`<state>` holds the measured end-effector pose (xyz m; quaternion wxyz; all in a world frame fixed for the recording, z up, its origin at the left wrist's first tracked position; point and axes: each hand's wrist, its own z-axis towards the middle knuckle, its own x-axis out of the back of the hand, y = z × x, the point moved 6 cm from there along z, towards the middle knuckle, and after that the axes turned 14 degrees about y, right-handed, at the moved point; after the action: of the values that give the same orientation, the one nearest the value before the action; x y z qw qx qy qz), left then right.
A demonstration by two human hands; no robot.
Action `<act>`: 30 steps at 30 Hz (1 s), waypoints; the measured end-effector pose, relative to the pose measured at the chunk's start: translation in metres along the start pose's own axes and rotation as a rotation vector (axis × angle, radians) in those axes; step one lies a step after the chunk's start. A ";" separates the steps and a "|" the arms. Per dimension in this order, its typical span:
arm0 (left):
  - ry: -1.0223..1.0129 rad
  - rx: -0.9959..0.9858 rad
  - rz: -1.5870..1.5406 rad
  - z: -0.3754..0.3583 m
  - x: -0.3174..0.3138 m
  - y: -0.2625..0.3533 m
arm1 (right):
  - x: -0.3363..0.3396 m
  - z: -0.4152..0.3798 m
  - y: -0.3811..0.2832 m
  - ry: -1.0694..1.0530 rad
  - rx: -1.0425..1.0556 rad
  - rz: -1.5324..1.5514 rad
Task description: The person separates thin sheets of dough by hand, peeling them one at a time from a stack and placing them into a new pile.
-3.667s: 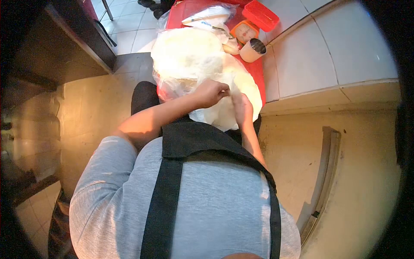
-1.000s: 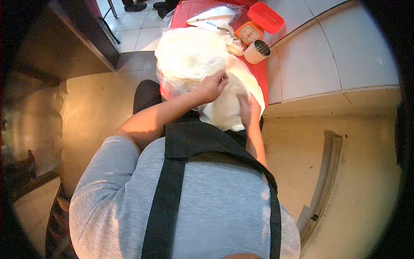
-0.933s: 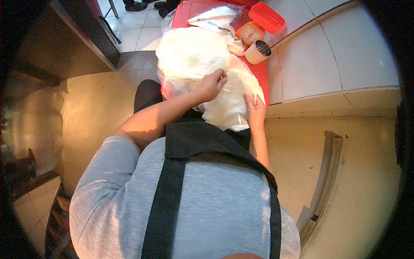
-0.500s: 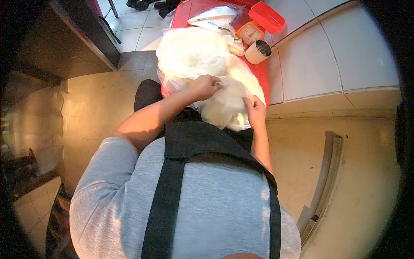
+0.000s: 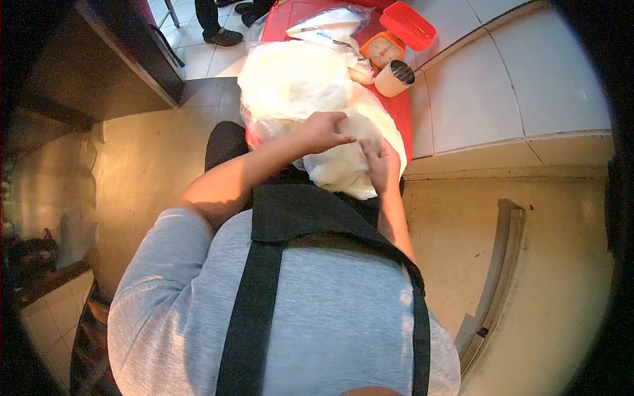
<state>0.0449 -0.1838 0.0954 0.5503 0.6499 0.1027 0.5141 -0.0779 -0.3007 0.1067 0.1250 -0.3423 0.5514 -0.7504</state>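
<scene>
A thin, pale, floppy sheet lies draped toward my lap, over the near edge of the red table. My left hand is above its left side, with thumb and fingers apart and nothing visible between them. On the sheet's right side, my right hand has its slightly blurred fingers bent together on the pale material. Just beyond both hands spreads a broad pile of similar pale round sheets, lying on clear plastic. Part of the near sheet is hidden by my hands.
On the red table stand a white cup, an orange dial scale and a red tray. A plastic-wrapped white packet lies at the back. Another person's shoe is on the tiled floor.
My right hand has moved left and inward, closer to the left hand. My left hand's fingers have come apart from the sheet. Another person's leg and shoe have come into view at the back.
</scene>
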 end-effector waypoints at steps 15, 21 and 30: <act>0.049 -0.133 0.034 -0.002 -0.005 0.000 | 0.019 0.009 0.022 0.016 0.038 -0.170; 0.209 -0.141 -0.044 0.004 0.006 -0.004 | 0.025 0.016 0.031 0.168 0.109 -0.064; 0.112 0.152 -0.124 0.011 0.016 -0.021 | 0.045 0.013 0.005 0.255 0.060 0.020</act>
<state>0.0699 -0.1716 0.0891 0.5233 0.6524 0.2121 0.5055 -0.1036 -0.3380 0.1214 0.0716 -0.2344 0.5434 -0.8029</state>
